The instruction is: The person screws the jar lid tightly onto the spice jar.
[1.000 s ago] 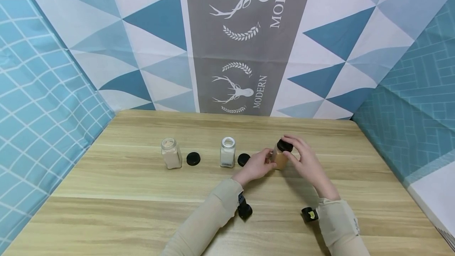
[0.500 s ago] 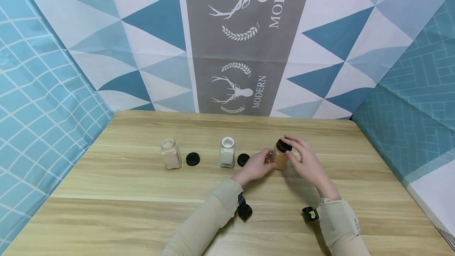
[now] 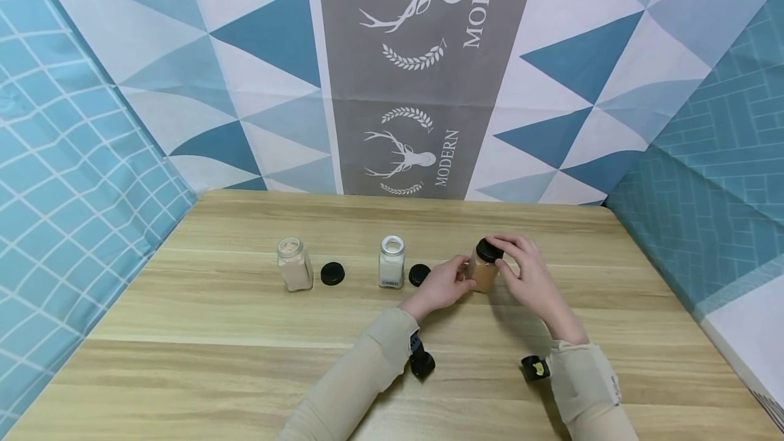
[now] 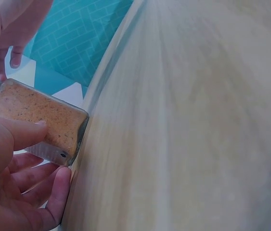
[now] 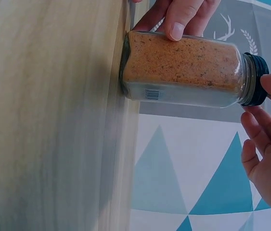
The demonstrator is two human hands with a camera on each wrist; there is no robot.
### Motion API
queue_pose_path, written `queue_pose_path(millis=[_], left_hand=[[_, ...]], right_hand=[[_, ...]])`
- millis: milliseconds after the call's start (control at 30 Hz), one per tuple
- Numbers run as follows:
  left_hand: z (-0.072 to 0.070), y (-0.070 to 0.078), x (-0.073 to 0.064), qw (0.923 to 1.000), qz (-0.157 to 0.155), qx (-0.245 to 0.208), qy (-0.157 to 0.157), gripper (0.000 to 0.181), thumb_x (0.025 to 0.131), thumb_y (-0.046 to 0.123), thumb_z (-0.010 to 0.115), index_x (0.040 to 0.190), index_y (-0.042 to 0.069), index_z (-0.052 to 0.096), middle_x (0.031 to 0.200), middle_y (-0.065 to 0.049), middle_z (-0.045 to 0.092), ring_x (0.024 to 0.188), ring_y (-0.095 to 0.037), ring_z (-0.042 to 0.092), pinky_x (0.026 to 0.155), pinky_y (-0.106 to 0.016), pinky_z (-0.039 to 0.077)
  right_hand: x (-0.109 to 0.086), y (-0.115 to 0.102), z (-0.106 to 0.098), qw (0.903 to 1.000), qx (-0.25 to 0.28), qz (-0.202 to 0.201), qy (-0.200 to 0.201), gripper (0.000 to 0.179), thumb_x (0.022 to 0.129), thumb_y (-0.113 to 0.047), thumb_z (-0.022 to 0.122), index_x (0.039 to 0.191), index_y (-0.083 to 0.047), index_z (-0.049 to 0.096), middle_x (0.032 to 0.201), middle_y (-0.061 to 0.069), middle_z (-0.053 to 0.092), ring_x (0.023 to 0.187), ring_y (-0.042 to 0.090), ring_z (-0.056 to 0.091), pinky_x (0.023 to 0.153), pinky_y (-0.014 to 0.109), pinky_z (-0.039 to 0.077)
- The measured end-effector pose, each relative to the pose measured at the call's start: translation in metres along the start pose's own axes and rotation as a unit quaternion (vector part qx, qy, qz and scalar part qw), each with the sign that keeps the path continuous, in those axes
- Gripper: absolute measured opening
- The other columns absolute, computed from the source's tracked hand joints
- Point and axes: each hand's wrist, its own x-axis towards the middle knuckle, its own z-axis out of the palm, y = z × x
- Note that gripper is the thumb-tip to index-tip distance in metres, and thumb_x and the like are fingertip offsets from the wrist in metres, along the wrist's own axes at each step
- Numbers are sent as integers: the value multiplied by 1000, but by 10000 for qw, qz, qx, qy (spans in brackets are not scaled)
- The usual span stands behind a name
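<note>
A square glass spice jar of orange-brown seasoning stands upright on the table at the right. My left hand grips its lower body, thumb on the near side and fingers behind. The jar's black lid sits on its neck, pinched between the thumb and fingers of my right hand. In the left wrist view dark specks show in the seasoning, which fills most of the jar. A barcode label shows near the base in the right wrist view.
Left of my hands stands an uncapped jar of white contents, with a black lid lying beside it. Farther left is another uncapped jar of pale powder and its black lid. A patterned cloth backdrop rises behind the wooden table.
My right hand's fingers have shifted slightly around the black lid, which has turned or settled a little. The left hand keeps its hold; the other jars have not moved.
</note>
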Motion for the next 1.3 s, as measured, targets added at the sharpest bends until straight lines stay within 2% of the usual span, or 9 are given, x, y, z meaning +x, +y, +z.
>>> queue_pose_path(millis=[233, 467, 700, 933, 1167, 1300], left_hand=[[1, 0, 1, 10000, 7, 7, 21, 47, 91, 24, 56, 132, 6, 43, 126, -10, 55, 105, -19, 57, 84, -27, 47], [1, 0, 0, 10000, 23, 12, 73, 46, 90, 22, 57, 131, 6, 44, 124, -10, 56, 103, -18, 57, 84, -27, 47], [1, 0, -1, 9999, 63, 18, 109, 46, 89, 22, 58, 129, 5, 45, 121, -11, 58, 99, -17, 57, 82, -27, 47], [2, 0, 0, 9999, 38, 74, 114, 46, 89, 23, 58, 130, 6, 45, 122, -10, 58, 99, -15, 57, 82, -25, 46], [1, 1, -1, 9998, 68, 93, 135, 46, 89, 23, 58, 130, 6, 45, 121, -10, 58, 100, -16, 57, 82, -26, 46], [1, 0, -1, 9998, 74, 71, 144, 46, 89, 22, 58, 129, 6, 45, 122, -10, 58, 100, -17, 57, 83, -26, 46]], right_hand=[[-1, 2, -1, 9999, -85, 50, 81, 37, 82, 7, 58, 118, -2, 58, 115, 16, 53, 110, 34, 42, 90, 51, 33], [-2, 3, -2, 9996, -238, 135, 90, 41, 82, 8, 57, 121, -6, 56, 110, 13, 53, 96, 26, 46, 79, 39, 37], [-3, 3, -2, 9994, -250, 125, 180, 40, 82, 9, 57, 120, -4, 55, 109, 14, 53, 95, 25, 46, 78, 33, 36], [-3, 4, -2, 9995, -231, 123, 186, 41, 81, 6, 61, 121, -2, 54, 105, 15, 52, 93, 27, 46, 80, 39, 36], [-2, 1, -1, 9996, -113, 261, -46, 47, 82, 0, 63, 127, -1, 47, 120, 20, 47, 107, 34, 46, 86, 49, 40], [-1, -1, 0, 9991, -74, 345, -218, 49, 85, -5, 61, 130, 0, 43, 126, 21, 44, 114, 36, 44, 91, 52, 38]])
